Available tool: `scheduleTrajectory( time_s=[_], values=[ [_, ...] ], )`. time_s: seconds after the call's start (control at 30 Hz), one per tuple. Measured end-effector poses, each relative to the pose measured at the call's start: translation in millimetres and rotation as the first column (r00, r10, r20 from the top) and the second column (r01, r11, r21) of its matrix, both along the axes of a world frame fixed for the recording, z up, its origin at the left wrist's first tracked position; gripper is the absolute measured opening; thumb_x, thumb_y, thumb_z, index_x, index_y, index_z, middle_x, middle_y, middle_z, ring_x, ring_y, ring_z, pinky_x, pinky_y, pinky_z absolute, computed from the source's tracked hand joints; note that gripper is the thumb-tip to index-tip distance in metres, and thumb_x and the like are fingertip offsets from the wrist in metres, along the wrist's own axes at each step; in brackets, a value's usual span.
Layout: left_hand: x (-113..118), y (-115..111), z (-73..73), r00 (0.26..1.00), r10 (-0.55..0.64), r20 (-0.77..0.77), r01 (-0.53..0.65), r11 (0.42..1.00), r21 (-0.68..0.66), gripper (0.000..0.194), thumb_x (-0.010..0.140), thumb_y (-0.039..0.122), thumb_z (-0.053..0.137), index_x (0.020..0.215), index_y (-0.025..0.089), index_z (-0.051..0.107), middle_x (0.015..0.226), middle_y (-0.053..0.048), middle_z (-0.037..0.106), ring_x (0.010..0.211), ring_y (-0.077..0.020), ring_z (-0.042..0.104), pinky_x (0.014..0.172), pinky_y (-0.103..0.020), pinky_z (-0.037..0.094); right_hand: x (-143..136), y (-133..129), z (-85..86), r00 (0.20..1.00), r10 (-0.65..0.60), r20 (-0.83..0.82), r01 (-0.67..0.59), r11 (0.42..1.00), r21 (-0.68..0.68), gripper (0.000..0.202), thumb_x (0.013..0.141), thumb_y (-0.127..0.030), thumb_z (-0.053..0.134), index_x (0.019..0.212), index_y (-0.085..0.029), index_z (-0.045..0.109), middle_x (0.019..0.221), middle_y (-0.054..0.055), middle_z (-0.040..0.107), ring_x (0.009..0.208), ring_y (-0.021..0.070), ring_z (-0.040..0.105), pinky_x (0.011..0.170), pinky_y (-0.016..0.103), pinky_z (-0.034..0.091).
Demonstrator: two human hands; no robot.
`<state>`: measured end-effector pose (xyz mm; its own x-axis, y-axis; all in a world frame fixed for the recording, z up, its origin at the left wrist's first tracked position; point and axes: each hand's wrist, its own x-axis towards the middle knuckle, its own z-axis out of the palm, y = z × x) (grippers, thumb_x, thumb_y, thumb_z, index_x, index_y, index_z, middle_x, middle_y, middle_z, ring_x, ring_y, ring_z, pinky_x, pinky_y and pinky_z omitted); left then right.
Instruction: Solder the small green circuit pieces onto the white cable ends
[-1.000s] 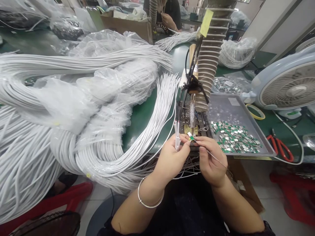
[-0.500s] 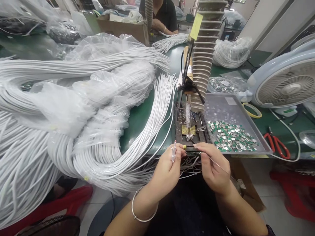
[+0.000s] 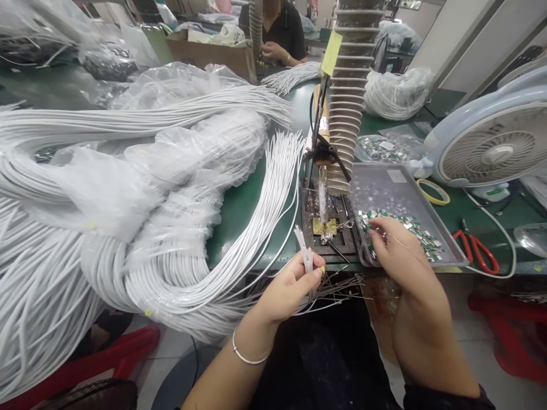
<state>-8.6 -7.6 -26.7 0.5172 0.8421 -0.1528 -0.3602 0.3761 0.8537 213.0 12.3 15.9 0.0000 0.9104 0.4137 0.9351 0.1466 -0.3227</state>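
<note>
Gripping left hand (image 3: 289, 289): we clasp white cables (image 3: 306, 254).
Right hand (image 3: 400, 251): at green boards (image 3: 428, 242) in tray (image 3: 378, 187); we cannot tell its grip.

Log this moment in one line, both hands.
left hand: holds white cables | right hand: at small boards in tray, thin wire across it

cables (image 3: 273, 193), tray (image 3: 378, 185) on green bench (image 3: 239, 210)

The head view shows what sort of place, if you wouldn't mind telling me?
Probably an electronics assembly workshop, judging by the soldering iron, the tray of small green-and-silver parts and the thick bundles of white cable.
</note>
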Motion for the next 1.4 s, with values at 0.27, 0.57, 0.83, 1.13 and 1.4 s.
scheduleTrajectory(
  time_s=[0.27,0.57,0.83,1.13,1.4],
  values=[
    [7,1,2.0,0.965,0.089,0.249,-0.058,0.99,-0.127,0.019,0.075,0.031,0.07,0.084,0.016,0.063,0.068,0.001,0.046,0.059,-0.0085,0.04,0.062,-0.028,0.033,-4,8,-0.8,0.994,-0.038,0.099,0.052,0.989,-0.141,0.019,0.081,-0.019,0.045,0.087,-0.019,0.063,0.079,0.006,0.065,0.07,0.0192,0.059,0.059,0.029,0.042],
    [10,1,4.0,0.966,0.14,0.217,-0.098,0.977,-0.192,0.026,0.067,0.028,0.077,0.082,0.014,0.062,0.064,0.003,0.05,0.055,-0.0069,0.043,0.06,-0.026,0.032,-3,2,-1.9,1.0,0.0,-0.014,0.001,0.997,0.074,0.019,0.08,-0.016,0.044,0.089,-0.02,0.06,0.082,0.006,0.063,0.075,0.0191,0.06,0.067,0.031,0.046],
    [13,1,9.4,0.964,0.187,0.189,-0.146,0.967,-0.208,0.028,0.066,0.028,0.078,0.075,0.015,0.055,0.072,0.002,0.053,0.052,-0.0048,0.04,0.056,-0.025,0.03,-14,-11,-1.7,0.973,0.01,-0.232,0.033,0.983,0.181,0.011,0.083,-0.019,0.049,0.088,-0.022,0.059,0.078,0.002,0.062,0.067,0.0158,0.06,0.064,0.031,0.05],
    [20,-4,9.2,0.955,0.255,0.152,-0.229,0.959,-0.168,0.027,0.074,0.034,0.071,0.082,0.015,0.054,0.061,0.006,0.047,0.048,-0.0042,0.035,0.052,-0.024,0.028,-43,-37,-5.1,0.868,0.165,-0.468,-0.069,0.974,0.216,0.011,0.083,-0.015,0.055,0.091,-0.021,0.06,0.083,0.001,0.059,0.066,0.0123,0.061,0.061,0.027,0.052],
    [28,-3,10.1,0.947,0.302,0.109,-0.279,0.942,-0.186,0.033,0.07,0.038,0.072,0.086,0.017,0.052,0.06,0.008,0.042,0.046,-0.0033,0.032,0.048,-0.022,0.026,-62,-43,-10.7,0.766,0.241,-0.597,-0.18,0.971,0.16,0.01,0.084,-0.014,0.054,0.091,-0.02,0.059,0.082,0.002,0.059,0.065,0.0118,0.061,0.056,0.025,0.054]
  ],
)
